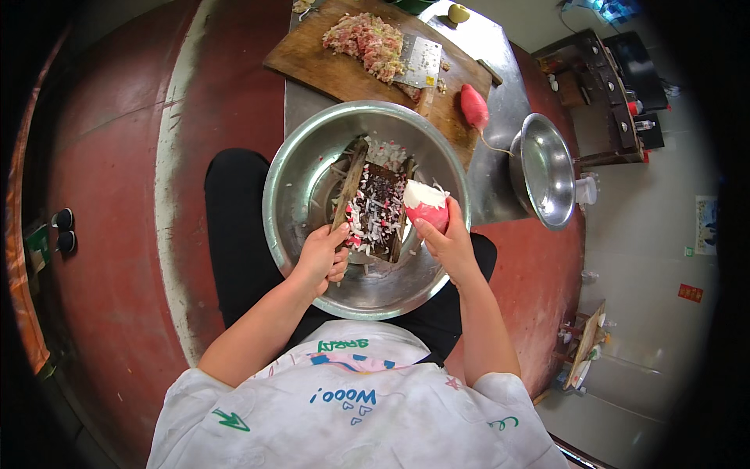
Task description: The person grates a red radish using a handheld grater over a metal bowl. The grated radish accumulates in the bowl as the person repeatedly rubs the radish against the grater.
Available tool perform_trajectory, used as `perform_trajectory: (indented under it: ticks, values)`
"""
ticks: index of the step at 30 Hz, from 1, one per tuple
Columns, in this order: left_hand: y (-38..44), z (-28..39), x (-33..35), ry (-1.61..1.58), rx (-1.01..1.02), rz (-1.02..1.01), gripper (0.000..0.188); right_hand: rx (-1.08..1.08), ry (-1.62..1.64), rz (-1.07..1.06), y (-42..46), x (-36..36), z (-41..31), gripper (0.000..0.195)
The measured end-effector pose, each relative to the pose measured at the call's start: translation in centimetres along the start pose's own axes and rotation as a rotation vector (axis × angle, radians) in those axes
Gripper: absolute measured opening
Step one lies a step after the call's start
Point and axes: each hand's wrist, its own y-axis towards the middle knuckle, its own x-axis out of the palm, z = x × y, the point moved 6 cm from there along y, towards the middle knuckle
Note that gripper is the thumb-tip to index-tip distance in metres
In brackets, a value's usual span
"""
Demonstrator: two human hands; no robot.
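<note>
My left hand (324,256) grips the wooden side rail of a grater (378,205), which slants inside a large stainless steel basin (296,234) on my lap. White and pink shreds cling all over the grater's dark face. In my right hand (450,243) is a partly grated pink radish (426,206); its white cut end points away from me, beside the grater's right rail. More radish shreds (388,153) lie in the basin at the grater's far end. The basin floor under the grater is largely hidden.
Beyond the basin, a wooden cutting board (313,44) on a metal table (498,182) bears minced meat (369,44), a cleaver (420,58) and a whole pink radish (474,108). A smaller steel bowl (548,170) tilts at the table's right edge. A pale round fruit or vegetable (459,13) sits farther back.
</note>
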Motion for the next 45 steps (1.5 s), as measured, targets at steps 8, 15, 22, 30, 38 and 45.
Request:
perform_trajectory:
  ticks: [8, 15, 22, 30, 38, 45]
  values:
    - [0.1, -0.1, 0.0, 0.014, -0.01, 0.022, 0.021, -0.087, -0.681, 0.05, 0.0, 2.6, -2.4, 0.075]
    - [-0.3, 0.1, 0.3, 0.038, 0.015, 0.05, 0.021, -0.194, -0.986, 0.2, 0.5, 3.7, -3.2, 0.056]
    - [-0.2, 0.1, 0.0, 0.027, 0.037, 0.031, 0.023, -0.283, -1.174, 0.156, -3.3, 5.5, -4.0, 0.053]
    - [0.4, -0.7, 0.5, -0.026, 0.021, 0.036, 0.022, -0.4, -1.176, 0.308, 2.6, 6.1, -5.7, 0.045]
    - [0.0, -0.6, 1.1, -0.021, 0.007, 0.049, 0.022, -0.404, -1.244, 0.356, 5.2, 6.6, -5.2, 0.048]
    - [0.0, -0.2, -0.1, -0.041, 0.038, 0.067, 0.022, -0.455, -1.275, 0.1, -2.4, 8.9, -5.2, 0.042]
